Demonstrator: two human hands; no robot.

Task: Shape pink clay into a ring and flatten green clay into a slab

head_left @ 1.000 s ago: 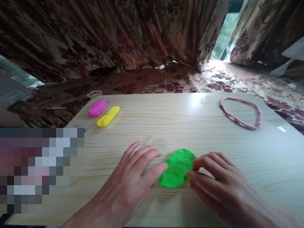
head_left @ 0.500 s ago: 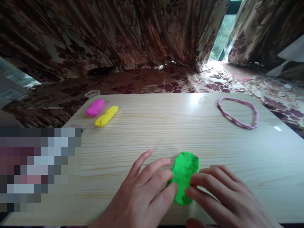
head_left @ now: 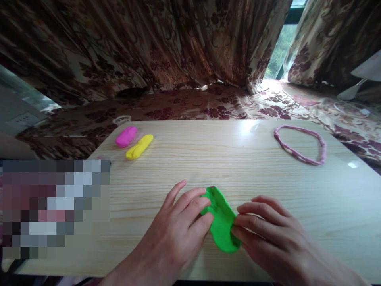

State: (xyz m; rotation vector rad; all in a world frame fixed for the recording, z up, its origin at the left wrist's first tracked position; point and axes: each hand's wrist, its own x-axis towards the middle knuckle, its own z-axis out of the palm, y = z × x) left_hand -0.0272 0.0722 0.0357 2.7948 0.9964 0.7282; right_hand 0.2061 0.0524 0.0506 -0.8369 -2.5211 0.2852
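A flattened piece of green modelling clay [head_left: 222, 226] slants over the near part of the table, a small pinkish spot on its far tip. Along its left edge lie the fingers of my left hand [head_left: 181, 222], which holds that side; one finger stays raised and apart. My right hand [head_left: 268, 230] pinches the right edge between thumb and fingertips, and the clay curls up a little there. The parts of the clay under my fingertips are hidden.
A pink clay lump [head_left: 126, 137] and a yellow clay roll [head_left: 139, 147] lie at the table's [head_left: 193, 159] far left. At the far right is a mauve loop [head_left: 300, 157]. A blurred-out patch [head_left: 56, 206] covers the left side. Patterned curtains [head_left: 178, 47] hang behind.
The green clay has turned, its far end swinging left and its near end right. Both my hands have stayed at its edges. The whole view has shifted slightly.
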